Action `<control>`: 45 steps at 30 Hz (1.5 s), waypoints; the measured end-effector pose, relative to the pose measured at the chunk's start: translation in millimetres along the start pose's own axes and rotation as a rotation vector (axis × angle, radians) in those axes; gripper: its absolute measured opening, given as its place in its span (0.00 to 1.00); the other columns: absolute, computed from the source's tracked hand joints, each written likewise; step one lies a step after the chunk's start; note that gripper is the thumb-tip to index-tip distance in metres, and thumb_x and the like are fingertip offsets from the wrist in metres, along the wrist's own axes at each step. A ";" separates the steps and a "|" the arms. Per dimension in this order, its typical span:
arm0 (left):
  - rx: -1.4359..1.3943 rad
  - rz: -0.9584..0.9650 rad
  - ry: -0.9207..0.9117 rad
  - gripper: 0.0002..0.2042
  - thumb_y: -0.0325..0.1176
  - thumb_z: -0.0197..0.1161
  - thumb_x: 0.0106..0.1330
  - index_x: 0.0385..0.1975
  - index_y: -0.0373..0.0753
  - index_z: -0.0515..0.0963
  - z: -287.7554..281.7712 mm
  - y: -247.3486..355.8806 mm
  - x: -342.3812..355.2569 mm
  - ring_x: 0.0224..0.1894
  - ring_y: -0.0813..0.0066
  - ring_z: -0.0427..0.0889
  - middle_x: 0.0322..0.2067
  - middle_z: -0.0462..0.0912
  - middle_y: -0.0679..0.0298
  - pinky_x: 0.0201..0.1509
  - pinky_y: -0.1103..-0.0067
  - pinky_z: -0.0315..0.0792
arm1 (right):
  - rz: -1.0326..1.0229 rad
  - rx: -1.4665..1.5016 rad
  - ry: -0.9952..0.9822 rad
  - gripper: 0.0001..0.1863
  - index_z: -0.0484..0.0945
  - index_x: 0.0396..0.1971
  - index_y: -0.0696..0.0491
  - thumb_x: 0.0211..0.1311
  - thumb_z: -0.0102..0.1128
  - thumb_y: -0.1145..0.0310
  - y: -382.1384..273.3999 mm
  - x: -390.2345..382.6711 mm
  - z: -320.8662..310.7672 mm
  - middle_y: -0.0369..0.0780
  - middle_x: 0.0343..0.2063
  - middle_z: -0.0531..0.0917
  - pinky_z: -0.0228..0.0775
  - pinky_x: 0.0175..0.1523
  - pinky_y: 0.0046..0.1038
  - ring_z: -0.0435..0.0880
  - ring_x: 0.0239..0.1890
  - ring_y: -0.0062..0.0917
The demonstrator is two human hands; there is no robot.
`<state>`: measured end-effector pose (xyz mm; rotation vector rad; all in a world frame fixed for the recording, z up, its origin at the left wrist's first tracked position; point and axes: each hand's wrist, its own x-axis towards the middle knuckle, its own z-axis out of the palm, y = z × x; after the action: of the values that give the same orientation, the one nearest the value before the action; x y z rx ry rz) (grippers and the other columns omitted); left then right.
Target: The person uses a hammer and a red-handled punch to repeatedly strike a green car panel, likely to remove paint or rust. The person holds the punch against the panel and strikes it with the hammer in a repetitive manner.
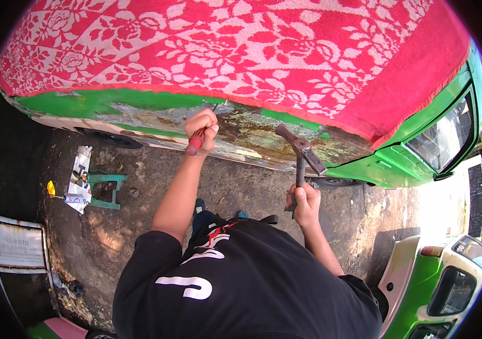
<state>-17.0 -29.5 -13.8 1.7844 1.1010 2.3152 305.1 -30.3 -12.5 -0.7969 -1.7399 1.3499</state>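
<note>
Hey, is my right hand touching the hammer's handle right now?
Touching: the head view shows the right hand closed around the hammer's handle, no gap between them.

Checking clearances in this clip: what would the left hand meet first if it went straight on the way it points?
Most likely the vehicle's worn side panel, ahead of the left hand and its red-handled tool; depth and any contact are unclear.
</note>
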 end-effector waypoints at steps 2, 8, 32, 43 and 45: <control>-0.003 0.011 -0.004 0.14 0.25 0.57 0.49 0.14 0.34 0.55 -0.2 -1.1 -0.4 0.18 0.73 0.62 0.17 0.64 0.61 0.23 0.77 0.57 | 0.005 -0.008 0.001 0.27 0.74 0.21 0.57 0.70 0.51 0.48 -0.9 0.4 0.1 0.34 0.13 0.75 0.67 0.22 0.22 0.76 0.15 0.18; 0.013 -0.005 -0.021 0.13 0.25 0.56 0.49 0.14 0.34 0.56 0.1 -0.9 -0.6 0.18 0.73 0.62 0.17 0.64 0.61 0.23 0.77 0.57 | 0.005 0.000 -0.006 0.26 0.74 0.21 0.57 0.70 0.51 0.49 0.7 2.4 1.6 0.34 0.12 0.74 0.66 0.22 0.22 0.76 0.15 0.18; 0.094 -0.052 -0.004 0.12 0.20 0.53 0.50 0.14 0.33 0.55 7.7 -0.4 15.2 0.19 0.76 0.60 0.16 0.63 0.63 0.23 0.77 0.55 | -0.250 -0.377 -0.355 0.19 0.78 0.26 0.55 0.63 0.59 0.53 -67.0 12.4 25.5 0.44 0.18 0.77 0.69 0.28 0.38 0.79 0.22 0.42; 0.040 -0.081 0.015 0.12 0.21 0.51 0.50 0.15 0.34 0.54 0.8 -5.2 9.7 0.19 0.75 0.60 0.17 0.63 0.63 0.24 0.77 0.56 | -0.252 -0.323 -0.391 0.18 0.79 0.28 0.55 0.63 0.60 0.53 -66.1 12.9 24.3 0.44 0.19 0.78 0.69 0.29 0.37 0.79 0.23 0.41; 0.069 -0.096 0.002 0.11 0.22 0.51 0.49 0.15 0.35 0.54 1.1 -4.0 8.8 0.21 0.74 0.62 0.17 0.62 0.62 0.27 0.76 0.59 | -0.212 -0.308 -0.383 0.18 0.80 0.29 0.56 0.63 0.59 0.53 -60.8 11.7 22.9 0.44 0.19 0.79 0.70 0.30 0.37 0.80 0.23 0.41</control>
<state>-20.6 -22.2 -8.4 1.7108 1.2519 2.2517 278.5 -46.1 45.8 -0.5142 -2.3024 1.1589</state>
